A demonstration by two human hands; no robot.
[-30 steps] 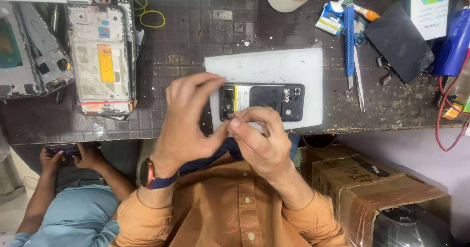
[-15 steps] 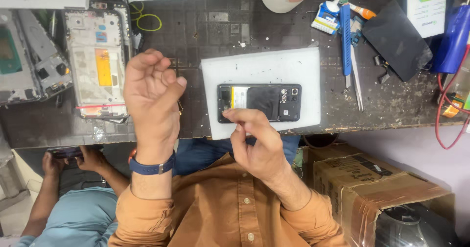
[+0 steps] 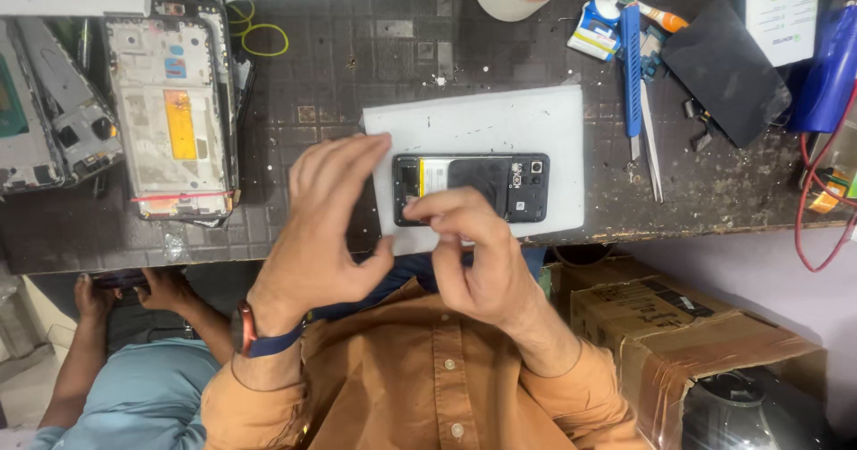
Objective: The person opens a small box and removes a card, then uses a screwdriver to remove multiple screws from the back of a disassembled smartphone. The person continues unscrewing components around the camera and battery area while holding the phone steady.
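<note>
A dark phone (image 3: 486, 185) with its back cover off lies flat on a white mat (image 3: 500, 124) at the bench's near edge. My right hand (image 3: 469, 254) is curled, its pinched fingertips resting on the phone's near left edge; nothing shows between them. My left hand (image 3: 321, 227), with a dark watch on the wrist, hovers open just left of the phone. Its fingers are spread and the thumb points toward my right hand, and it holds nothing.
A stripped phone frame (image 3: 174, 115) and other opened phones (image 3: 54, 115) lie at the left. Blue tweezers and tools (image 3: 636, 84), a black panel (image 3: 725, 79) and a blue bottle (image 3: 826, 66) sit at the right. Cardboard boxes (image 3: 678, 334) stand below the bench. Another person (image 3: 116, 361) sits at lower left.
My left hand left the phone, lifted up, then came back down open beside the phone's left end. My right hand stayed at the phone's near edge.
</note>
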